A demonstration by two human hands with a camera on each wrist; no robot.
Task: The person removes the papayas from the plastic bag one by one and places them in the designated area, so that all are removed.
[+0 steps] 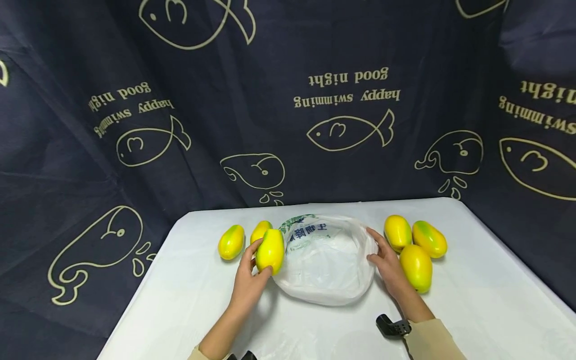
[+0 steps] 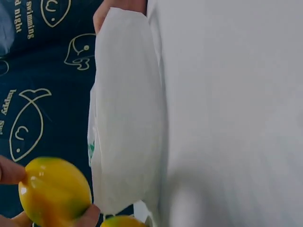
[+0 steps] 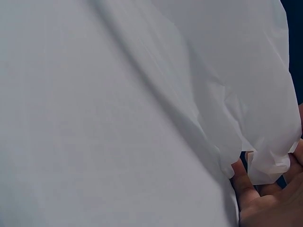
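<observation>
A glossy yellow papaya [image 1: 270,251] is gripped by my left hand [image 1: 249,282], thumb and fingertips around its sides. It is held up at the left rim of a white plastic bag [image 1: 324,292] with green print, whose mouth gapes wide. In the left wrist view the papaya [image 2: 54,191] shows beside the bag's outer wall [image 2: 128,109]. My right hand [image 1: 389,265] holds the bag's right rim; in the right wrist view its fingers [image 3: 244,182] curl at the crumpled plastic [image 3: 267,165]. Only pale plastic shows inside the bag.
On the left of the white table [image 1: 180,300] lies a papaya [image 1: 231,242], with another papaya [image 1: 260,230] partly hidden behind the held one. Three more, including a front papaya [image 1: 416,268], cluster right beside my right forearm. A dark printed curtain [image 1: 270,100] hangs behind the table.
</observation>
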